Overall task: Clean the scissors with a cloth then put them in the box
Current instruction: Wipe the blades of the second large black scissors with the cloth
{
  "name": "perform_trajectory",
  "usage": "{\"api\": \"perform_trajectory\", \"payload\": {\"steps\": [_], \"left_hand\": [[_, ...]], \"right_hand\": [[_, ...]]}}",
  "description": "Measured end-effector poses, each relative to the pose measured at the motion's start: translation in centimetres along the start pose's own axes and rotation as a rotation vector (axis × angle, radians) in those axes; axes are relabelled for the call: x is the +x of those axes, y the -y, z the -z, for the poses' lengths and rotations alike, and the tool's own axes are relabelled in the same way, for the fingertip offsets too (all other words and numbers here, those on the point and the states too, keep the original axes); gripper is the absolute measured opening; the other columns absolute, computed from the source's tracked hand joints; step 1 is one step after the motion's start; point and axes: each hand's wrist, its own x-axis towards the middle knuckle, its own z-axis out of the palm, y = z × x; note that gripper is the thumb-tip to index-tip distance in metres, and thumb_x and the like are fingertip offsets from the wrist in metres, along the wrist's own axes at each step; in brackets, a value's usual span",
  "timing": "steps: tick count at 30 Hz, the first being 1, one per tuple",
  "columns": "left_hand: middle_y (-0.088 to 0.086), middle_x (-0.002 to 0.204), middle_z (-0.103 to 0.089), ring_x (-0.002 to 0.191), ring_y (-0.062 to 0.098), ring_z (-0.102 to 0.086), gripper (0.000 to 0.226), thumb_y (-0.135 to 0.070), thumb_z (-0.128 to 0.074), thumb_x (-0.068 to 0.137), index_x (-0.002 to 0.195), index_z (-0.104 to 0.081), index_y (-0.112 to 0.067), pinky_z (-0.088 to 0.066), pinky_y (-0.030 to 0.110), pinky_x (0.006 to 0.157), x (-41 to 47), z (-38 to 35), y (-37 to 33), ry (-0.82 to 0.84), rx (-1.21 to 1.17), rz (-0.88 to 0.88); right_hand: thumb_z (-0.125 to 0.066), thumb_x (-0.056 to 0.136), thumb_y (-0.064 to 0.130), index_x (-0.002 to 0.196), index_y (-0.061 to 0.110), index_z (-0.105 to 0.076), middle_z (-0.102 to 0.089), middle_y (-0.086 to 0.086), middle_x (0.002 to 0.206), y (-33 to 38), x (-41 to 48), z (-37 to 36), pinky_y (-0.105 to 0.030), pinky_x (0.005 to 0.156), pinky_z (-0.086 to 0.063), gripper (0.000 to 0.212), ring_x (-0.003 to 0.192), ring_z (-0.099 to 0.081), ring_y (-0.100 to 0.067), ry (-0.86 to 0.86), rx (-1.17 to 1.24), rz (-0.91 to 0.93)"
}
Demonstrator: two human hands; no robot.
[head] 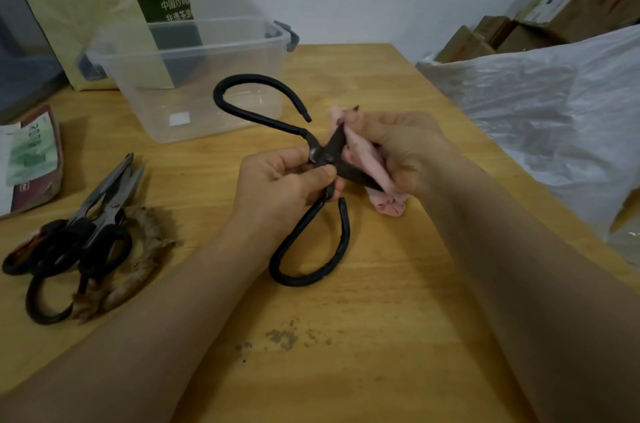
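Inspector: Wiping is the step in hand. The left hand (287, 187) pinches the large black loop-handled iron scissors (332, 148) at the pivot. The right hand (398, 152) clamps the crumpled pink cloth (388, 206) round the spread blades, just in front of the clear plastic box (207, 51).

Clerk: Next move?

Inspector: By my judgement, close the blades and lift them over the box's near wall. Nothing stands between. A pile of black-handled steel scissors (104, 211) lies front-left of the box, well apart.

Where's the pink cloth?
In the head view, right of centre: the pink cloth is gripped in the right hand, wrapped round the blades of the big black scissors.
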Motion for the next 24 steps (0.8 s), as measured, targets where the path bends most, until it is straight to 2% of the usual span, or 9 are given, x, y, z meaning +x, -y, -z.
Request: {"api": "perform_trajectory", "payload": {"steps": [2,7,9,11,13,17,19,22,24], "left_hand": [[0.01,0.067,-0.066,0.061,0.017,-0.064,0.017,0.013,-0.056,0.083,0.089,-0.067,0.001,-0.058,0.025,0.066,0.1,0.4,0.0,-0.01,-0.004,0.001],[0.013,0.071,-0.066,0.063,0.019,-0.064,0.017,0.013,-0.057,0.083,0.087,-0.067,0.0,-0.059,0.026,0.067,-0.2,0.2,0.1,0.041,0.057,-0.005],[0.011,0.067,-0.066,0.061,0.018,-0.064,0.018,0.014,-0.057,0.083,0.085,-0.067,0.0,-0.058,0.026,0.066,-0.2,0.1,0.1,0.028,0.051,0.001],[0.009,0.064,-0.067,0.059,0.016,-0.064,0.017,0.013,-0.057,0.083,0.086,-0.067,0.0,-0.058,0.025,0.066,0.0,0.3,0.0,-0.004,0.026,0.012],[0.01,0.066,-0.067,0.06,0.016,-0.065,0.016,0.013,-0.057,0.083,0.09,-0.067,0.002,-0.058,0.024,0.066,0.1,0.5,0.0,-0.008,0.013,0.021],[0.014,0.071,-0.066,0.061,0.018,-0.064,0.019,0.014,-0.057,0.082,0.085,-0.067,-0.001,-0.058,0.024,0.065,-0.3,0.0,0.0,0.038,0.037,0.018],[0.013,0.069,-0.066,0.06,0.018,-0.064,0.019,0.014,-0.057,0.082,0.083,-0.067,-0.002,-0.058,0.025,0.064,-0.3,-0.1,0.0,0.029,0.032,0.024],[0.009,0.063,-0.067,0.058,0.016,-0.065,0.017,0.013,-0.057,0.083,0.086,-0.067,0.0,-0.058,0.024,0.064,0.0,0.3,0.0,-0.013,-0.021,0.048],[0.011,0.066,-0.068,0.058,0.016,-0.065,0.016,0.013,-0.057,0.083,0.088,-0.067,0.002,-0.058,0.023,0.064,0.1,0.4,-0.1,-0.01,-0.045,0.057]], "right_hand": [[-0.079,0.058,0.015,0.095,-0.004,-0.069,-0.072,-0.021,0.084,-0.5,-0.2,-0.4,-0.041,0.071,-0.06,0.043,0.077,-0.071,-0.028,0.044,-0.076,0.022],[-0.077,0.071,0.014,0.092,0.003,-0.067,-0.072,-0.011,0.065,0.4,0.0,0.1,-0.033,0.055,-0.059,0.025,0.057,-0.07,-0.019,-0.104,-0.025,0.077],[-0.077,0.069,0.015,0.091,0.0,-0.068,-0.073,-0.014,0.071,0.3,-0.1,0.3,-0.035,0.059,-0.06,0.028,0.061,-0.07,-0.021,-0.055,-0.049,0.034],[-0.079,0.062,0.015,0.092,-0.003,-0.068,-0.073,-0.019,0.082,-0.2,-0.4,-0.1,-0.038,0.068,-0.06,0.037,0.075,-0.072,-0.026,0.048,-0.111,0.003],[-0.081,0.06,0.014,0.096,-0.005,-0.067,-0.072,-0.021,0.084,-0.4,-0.4,-0.5,-0.042,0.073,-0.059,0.043,0.079,-0.071,-0.028,0.026,-0.127,0.024],[-0.079,0.07,0.014,0.102,-0.001,-0.065,-0.073,-0.015,0.071,0.4,0.1,0.1,-0.036,0.057,-0.06,0.038,0.061,-0.071,-0.022,-0.122,-0.029,0.071],[-0.078,0.071,0.015,0.098,-0.002,-0.067,-0.073,-0.015,0.072,0.5,0.1,0.4,-0.033,0.053,-0.059,0.034,0.058,-0.07,-0.021,-0.101,-0.039,0.044],[-0.076,0.073,0.01,0.088,-0.004,-0.068,-0.072,-0.019,0.077,-0.1,-0.4,-0.2,-0.036,0.059,-0.06,0.022,0.065,-0.07,-0.024,0.031,-0.092,-0.014],[-0.077,0.072,0.009,0.095,-0.007,-0.067,-0.071,-0.022,0.082,-0.4,-0.3,-0.6,-0.038,0.064,-0.06,0.03,0.071,-0.07,-0.026,0.021,-0.072,0.029]]}}
